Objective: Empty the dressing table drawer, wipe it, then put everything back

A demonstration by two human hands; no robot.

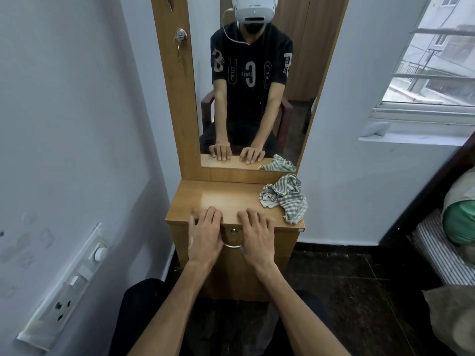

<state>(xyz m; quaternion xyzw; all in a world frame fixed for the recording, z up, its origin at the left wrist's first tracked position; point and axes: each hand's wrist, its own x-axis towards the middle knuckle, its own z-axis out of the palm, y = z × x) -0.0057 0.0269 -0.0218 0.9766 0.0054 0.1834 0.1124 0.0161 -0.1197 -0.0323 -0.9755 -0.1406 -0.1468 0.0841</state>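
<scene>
In the lower centre of the frame the drawer is closed, both hands, left hand and right hand, rest with relaxed fingers holding nothing on the worktop edge, the striped cloth lies unused at right, so nothing seems begun.

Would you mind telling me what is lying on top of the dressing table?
A crumpled striped cloth lies at the right rear of the table top. Both hands, left hand and right hand, rest on its front edge. The drawer's contents are hidden.

2 hands: left hand, right hand; 1 cloth; 1 drawer; 1 mirror.
</scene>
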